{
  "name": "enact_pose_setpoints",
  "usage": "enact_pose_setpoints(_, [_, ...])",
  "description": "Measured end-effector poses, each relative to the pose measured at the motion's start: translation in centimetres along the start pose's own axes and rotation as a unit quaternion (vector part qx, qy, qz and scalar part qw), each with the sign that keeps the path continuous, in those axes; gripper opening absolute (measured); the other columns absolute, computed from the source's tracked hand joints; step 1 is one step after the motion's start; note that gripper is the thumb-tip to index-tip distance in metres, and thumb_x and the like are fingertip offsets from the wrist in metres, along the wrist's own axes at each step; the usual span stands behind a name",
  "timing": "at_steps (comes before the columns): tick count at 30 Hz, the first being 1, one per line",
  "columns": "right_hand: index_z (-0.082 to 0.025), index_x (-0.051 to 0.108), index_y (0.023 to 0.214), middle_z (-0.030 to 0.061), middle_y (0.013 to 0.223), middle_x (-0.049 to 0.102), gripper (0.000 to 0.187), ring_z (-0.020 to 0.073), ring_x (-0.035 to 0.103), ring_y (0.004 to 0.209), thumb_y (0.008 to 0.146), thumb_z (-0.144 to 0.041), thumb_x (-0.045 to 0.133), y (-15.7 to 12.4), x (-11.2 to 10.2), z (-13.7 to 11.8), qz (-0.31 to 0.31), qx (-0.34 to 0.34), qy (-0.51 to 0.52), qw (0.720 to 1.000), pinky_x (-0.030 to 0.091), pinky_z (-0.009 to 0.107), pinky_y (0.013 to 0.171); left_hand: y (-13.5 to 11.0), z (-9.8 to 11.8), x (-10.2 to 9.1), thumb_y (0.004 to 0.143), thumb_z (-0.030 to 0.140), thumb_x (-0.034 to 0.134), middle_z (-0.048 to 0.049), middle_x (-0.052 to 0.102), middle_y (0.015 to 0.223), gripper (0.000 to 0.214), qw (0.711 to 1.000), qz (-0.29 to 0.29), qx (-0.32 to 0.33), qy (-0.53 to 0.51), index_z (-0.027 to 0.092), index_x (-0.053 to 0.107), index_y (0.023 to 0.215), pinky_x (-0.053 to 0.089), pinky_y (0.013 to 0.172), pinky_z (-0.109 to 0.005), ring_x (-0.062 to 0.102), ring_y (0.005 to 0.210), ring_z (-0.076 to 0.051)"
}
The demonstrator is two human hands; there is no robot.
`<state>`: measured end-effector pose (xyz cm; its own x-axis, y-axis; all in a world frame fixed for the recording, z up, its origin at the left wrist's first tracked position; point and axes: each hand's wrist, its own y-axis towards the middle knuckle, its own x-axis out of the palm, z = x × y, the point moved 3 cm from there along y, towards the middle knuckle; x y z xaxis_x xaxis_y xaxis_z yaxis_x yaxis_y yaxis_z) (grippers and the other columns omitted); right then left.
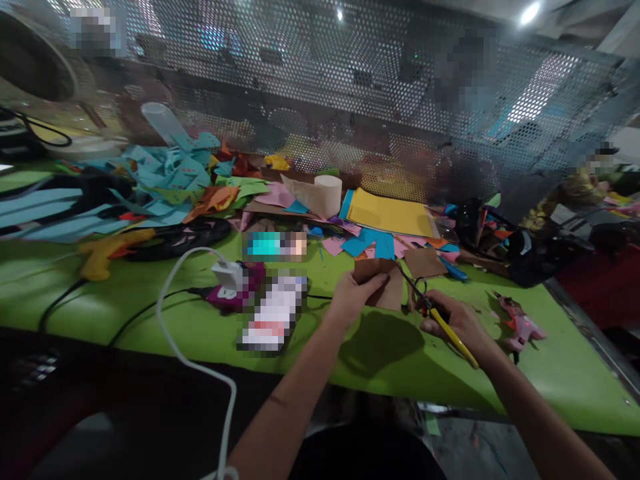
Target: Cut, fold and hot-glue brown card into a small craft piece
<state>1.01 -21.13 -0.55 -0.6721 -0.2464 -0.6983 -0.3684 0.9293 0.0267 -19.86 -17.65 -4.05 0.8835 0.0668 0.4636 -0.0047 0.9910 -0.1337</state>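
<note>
My left hand (353, 297) pinches a piece of brown paper (381, 283) just above the green table (150, 320). My right hand (457, 323) grips yellow-handled scissors (440, 317), whose blades reach up to the brown paper's right edge. A second brown paper piece (424, 262) lies just behind the scissors.
A pink glue gun (520, 327) lies right of my right hand. A yellow glue gun (107, 252), a white charger (227, 275) with cable, and coloured paper scraps (170, 180) cover the left and back. A yellow sheet (390, 215) and a paper roll (327, 195) lie before the perforated metal screen (350, 87).
</note>
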Motion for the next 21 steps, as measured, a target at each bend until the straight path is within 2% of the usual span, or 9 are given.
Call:
enact_pose_setpoints(9, [-0.02,0.062,0.09,0.0005,0.076,0.061,0.044,0.0177,0.053,0.069,0.076,-0.061,0.068,0.1,-0.1,0.3,0.002,0.005,0.024,1.0,0.038,0.027,0.062,-0.1,0.2,0.1,0.061,0.032,0.085,-0.0095,0.078,0.094,0.035,1.0,-0.019,0.007,0.013,0.016,0.079,0.091,0.056,0.079,-0.03,0.072,0.084,-0.021])
enact_pose_setpoints(16, [-0.02,0.066,0.088,0.0016,0.078,0.065,0.039,0.0198,0.058,0.072,0.073,-0.056,0.073,-0.2,-0.5,0.1,0.003,0.015,0.042,0.999,0.044,0.029,0.065,-0.3,0.1,0.3,0.055,0.035,0.088,-0.0088,0.078,0.09,0.038,0.999,-0.022,-0.035,-0.007,0.016,0.079,0.086,0.056,0.074,-0.031,0.072,0.081,-0.023])
enact_pose_setpoints(21, [-0.02,0.067,0.091,0.0009,0.077,0.064,0.04,0.0188,0.057,0.069,0.073,-0.056,0.074,-0.4,-0.9,0.3,-0.006,0.018,0.03,0.999,0.042,0.028,0.062,0.0,-0.3,0.0,0.056,0.037,0.088,-0.0072,0.078,0.086,0.035,0.999,-0.041,-0.031,0.0,0.017,0.079,0.084,0.055,0.072,-0.029,0.071,0.077,-0.021])
